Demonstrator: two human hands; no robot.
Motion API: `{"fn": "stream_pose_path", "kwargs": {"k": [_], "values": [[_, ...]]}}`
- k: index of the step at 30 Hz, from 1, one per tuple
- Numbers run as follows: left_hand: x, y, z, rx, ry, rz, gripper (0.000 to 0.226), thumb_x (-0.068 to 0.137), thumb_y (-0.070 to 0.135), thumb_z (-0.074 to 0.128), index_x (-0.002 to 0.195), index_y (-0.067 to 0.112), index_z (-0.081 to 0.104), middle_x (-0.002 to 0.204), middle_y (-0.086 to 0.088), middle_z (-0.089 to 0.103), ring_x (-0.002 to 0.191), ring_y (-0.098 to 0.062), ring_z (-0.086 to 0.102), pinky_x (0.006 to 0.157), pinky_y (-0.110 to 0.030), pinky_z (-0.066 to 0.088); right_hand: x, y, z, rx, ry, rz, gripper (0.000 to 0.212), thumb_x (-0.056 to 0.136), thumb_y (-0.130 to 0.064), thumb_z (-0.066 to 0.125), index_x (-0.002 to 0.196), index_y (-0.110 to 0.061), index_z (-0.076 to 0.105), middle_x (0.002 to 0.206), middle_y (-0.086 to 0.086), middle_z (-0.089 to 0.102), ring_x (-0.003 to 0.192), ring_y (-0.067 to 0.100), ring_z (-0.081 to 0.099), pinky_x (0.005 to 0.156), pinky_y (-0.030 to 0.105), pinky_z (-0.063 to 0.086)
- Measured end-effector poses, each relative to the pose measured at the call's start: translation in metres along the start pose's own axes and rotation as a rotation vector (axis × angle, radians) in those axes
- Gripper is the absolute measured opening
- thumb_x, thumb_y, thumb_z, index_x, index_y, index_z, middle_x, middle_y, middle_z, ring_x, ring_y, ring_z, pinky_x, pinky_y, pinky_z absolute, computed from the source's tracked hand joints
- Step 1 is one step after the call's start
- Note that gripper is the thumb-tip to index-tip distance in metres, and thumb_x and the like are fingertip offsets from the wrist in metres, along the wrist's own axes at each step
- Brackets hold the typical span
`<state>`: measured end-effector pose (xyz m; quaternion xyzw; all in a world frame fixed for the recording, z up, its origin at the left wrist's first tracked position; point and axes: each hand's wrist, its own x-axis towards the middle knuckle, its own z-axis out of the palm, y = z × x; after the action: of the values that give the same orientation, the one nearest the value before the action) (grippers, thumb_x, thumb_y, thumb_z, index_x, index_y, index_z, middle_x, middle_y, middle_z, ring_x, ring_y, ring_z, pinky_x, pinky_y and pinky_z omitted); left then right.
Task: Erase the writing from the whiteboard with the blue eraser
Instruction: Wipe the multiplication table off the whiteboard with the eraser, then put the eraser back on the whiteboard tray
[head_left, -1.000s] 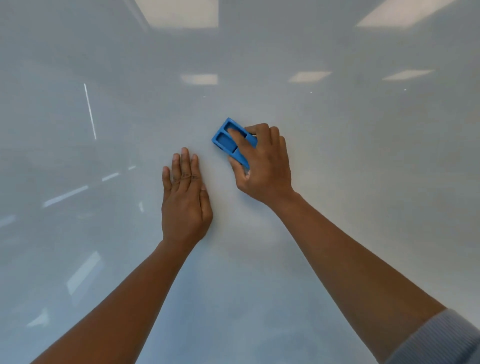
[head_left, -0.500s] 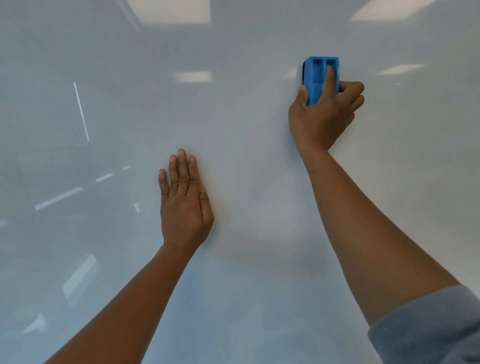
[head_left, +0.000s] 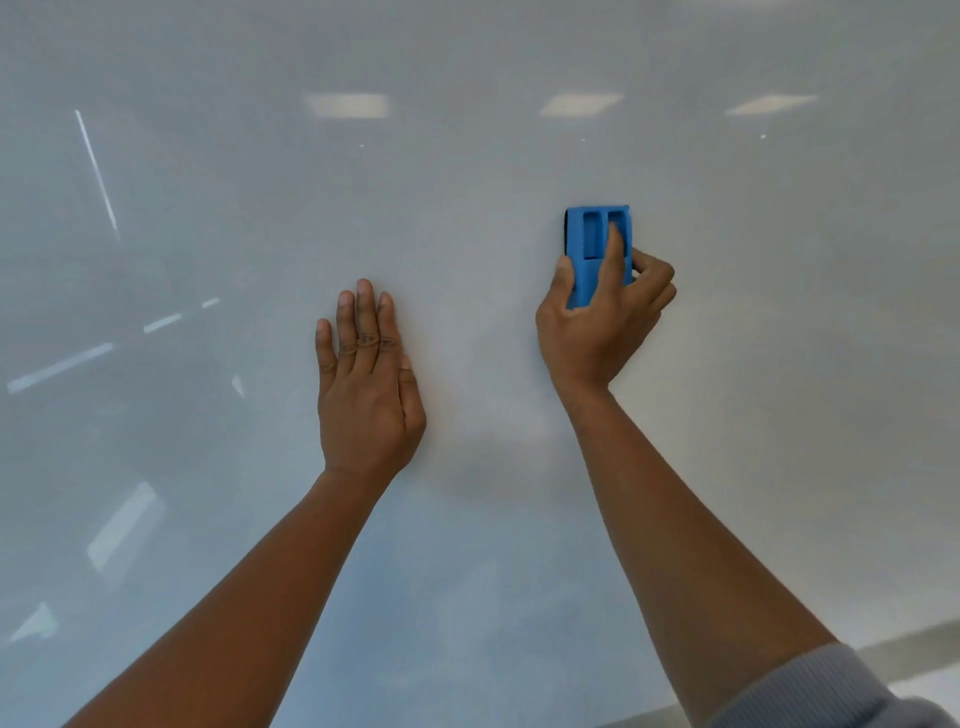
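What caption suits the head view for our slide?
Right hand presses the blue eraser against the whiteboard; left hand lies flat.

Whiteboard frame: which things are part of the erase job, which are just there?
In the job:
- blue plastic eraser, gripped in right hand
- glossy white whiteboard
- left hand, flat on the board

Just there:
- grey ribbed sleeve cuff
- reflected ceiling lights

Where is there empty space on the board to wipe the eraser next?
Bare patches on the glossy white whiteboard: all above both hands, the wide stretch right of the blue plastic eraser, and the strip between the flat left hand and the right hand gripping it. Only the left hand's spot is blocked.
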<state>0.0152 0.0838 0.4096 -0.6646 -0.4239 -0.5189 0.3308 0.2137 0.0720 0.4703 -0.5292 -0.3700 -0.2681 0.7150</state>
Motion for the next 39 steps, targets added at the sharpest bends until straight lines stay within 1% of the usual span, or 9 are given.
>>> {"fn": "stream_pose_path", "kwargs": {"k": [14, 16, 19, 23, 27, 31, 35, 37, 39], "values": [[-0.055, -0.001, -0.001, -0.042, -0.092, -0.014, 0.057, 0.101, 0.012, 0.034, 0.156, 0.001, 0.023, 0.165, -0.01, 0.008, 0.155, -0.024, 0.005, 0.128, -0.043, 0.0, -0.135, 0.077, -0.024, 0.055, 0.063, 0.53, 0.046, 0.087, -0.016, 0.069, 0.125, 0.005, 0.054, 0.114, 0.025, 0.048, 0.103, 0.037, 0.046, 0.083, 0.053, 0.049], [-0.063, -0.001, 0.0, -0.039, -0.113, -0.027, 0.057, 0.102, 0.012, 0.034, 0.157, 0.001, 0.022, 0.165, -0.01, 0.008, 0.155, -0.023, 0.004, 0.128, -0.044, 0.0, -0.156, 0.081, -0.03, 0.056, 0.029, 0.416, 0.045, 0.084, -0.011, 0.071, 0.123, 0.006, 0.054, 0.111, 0.026, 0.049, 0.102, 0.037, 0.046, 0.087, 0.049, 0.047], [-0.074, 0.001, 0.005, -0.04, -0.137, -0.05, 0.057, 0.103, 0.016, 0.029, 0.157, 0.002, 0.02, 0.165, -0.01, 0.006, 0.155, -0.023, 0.001, 0.128, -0.045, 0.0, -0.192, 0.089, -0.041, 0.064, -0.135, 0.102, 0.046, 0.083, -0.015, 0.071, 0.123, 0.001, 0.053, 0.113, 0.022, 0.047, 0.104, 0.033, 0.044, 0.091, 0.039, 0.042], [-0.104, 0.01, 0.01, -0.078, -0.219, -0.04, 0.058, 0.103, 0.018, 0.028, 0.158, 0.003, 0.015, 0.166, -0.01, 0.003, 0.156, -0.024, -0.002, 0.128, -0.045, -0.001, -0.246, 0.105, -0.062, 0.033, -0.522, -0.256, 0.049, 0.082, -0.021, 0.069, 0.125, -0.016, 0.048, 0.125, 0.011, 0.043, 0.108, 0.028, 0.045, 0.09, 0.038, 0.045], [-0.16, 0.016, 0.006, -0.138, -0.381, 0.042, 0.057, 0.103, 0.018, 0.029, 0.157, 0.004, 0.018, 0.166, -0.012, 0.012, 0.157, -0.025, 0.004, 0.128, -0.043, 0.004, -0.291, 0.129, -0.085, -0.025, -0.916, -0.488, 0.057, 0.077, -0.028, 0.077, 0.128, -0.028, 0.05, 0.128, 0.003, 0.049, 0.107, 0.023, 0.048, 0.087, 0.039, 0.051], [-0.22, 0.012, -0.006, -0.245, -0.536, 0.131, 0.049, 0.103, 0.024, 0.035, 0.148, 0.008, 0.047, 0.158, -0.008, 0.04, 0.15, -0.02, 0.033, 0.124, -0.035, 0.026, -0.312, 0.143, -0.104, 0.03, -1.144, -0.528, 0.055, 0.08, -0.032, 0.074, 0.13, -0.032, 0.049, 0.129, -0.001, 0.051, 0.11, 0.02, 0.048, 0.09, 0.035, 0.05], [-0.267, 0.005, -0.022, -0.343, -0.693, 0.077, 0.043, 0.095, 0.027, 0.046, 0.134, 0.019, 0.065, 0.136, 0.006, 0.064, 0.119, -0.012, 0.065, 0.096, -0.031, 0.057, -0.32, 0.148, -0.113, 0.134, -1.237, -0.495, 0.056, 0.078, -0.026, 0.076, 0.127, -0.029, 0.049, 0.126, -0.001, 0.049, 0.109, 0.018, 0.045, 0.089, 0.031, 0.049], [-0.285, 0.005, -0.028, -0.368, -0.755, 0.02, 0.042, 0.095, 0.029, 0.049, 0.133, 0.023, 0.064, 0.128, 0.011, 0.067, 0.111, -0.009, 0.066, 0.089, -0.028, 0.059, -0.325, 0.151, -0.116, 0.16, -1.298, -0.489, 0.051, 0.079, -0.027, 0.075, 0.125, -0.027, 0.052, 0.125, -0.002, 0.05, 0.109, 0.018, 0.046, 0.09, 0.03, 0.049], [-0.301, 0.004, -0.03, -0.367, -0.826, -0.039, 0.044, 0.096, 0.037, 0.05, 0.138, 0.027, 0.059, 0.13, 0.014, 0.064, 0.115, -0.006, 0.063, 0.093, -0.023, 0.055, -0.33, 0.154, -0.119, 0.171, -1.366, -0.47, 0.048, 0.081, -0.029, 0.074, 0.124, -0.025, 0.053, 0.124, -0.002, 0.052, 0.11, 0.018, 0.049, 0.091, 0.031, 0.049]]}}
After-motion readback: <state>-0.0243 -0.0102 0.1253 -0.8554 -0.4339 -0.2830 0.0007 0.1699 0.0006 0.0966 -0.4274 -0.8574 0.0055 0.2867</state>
